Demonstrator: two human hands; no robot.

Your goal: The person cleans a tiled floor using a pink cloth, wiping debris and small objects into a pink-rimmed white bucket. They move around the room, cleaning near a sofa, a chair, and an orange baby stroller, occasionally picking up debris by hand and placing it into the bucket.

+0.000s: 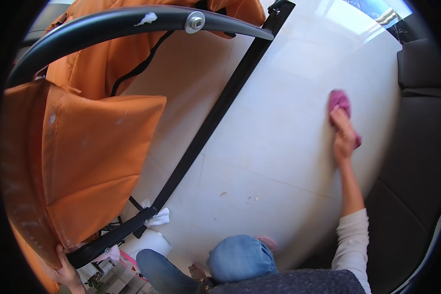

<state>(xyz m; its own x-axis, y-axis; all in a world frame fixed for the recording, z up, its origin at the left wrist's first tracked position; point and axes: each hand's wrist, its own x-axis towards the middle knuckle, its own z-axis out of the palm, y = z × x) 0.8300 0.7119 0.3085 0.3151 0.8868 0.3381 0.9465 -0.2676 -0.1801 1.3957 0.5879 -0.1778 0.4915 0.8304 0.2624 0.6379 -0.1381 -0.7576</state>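
Note:
My right hand (344, 137) holds a bunched magenta cloth (339, 101) over the pale tiled floor (279, 121), with the arm stretched out; whether the cloth touches the floor is hard to tell. At the lower left, my left hand (64, 270) grips the lower edge of an orange leather-like cover or cushion (95, 147), close to the end of a black metal frame (213, 125). The cover has pale smudges. A curved black armrest (106, 27) with a bolt and a white worn patch crosses the top left.
A dark sofa or padded seat (415, 147) borders the right side. Small light scraps (256, 197) lie on the floor. White material (158, 217) is wrapped at the frame's lower joint, near a white rounded object (152, 243). More orange material (88, 66) hangs behind the armrest.

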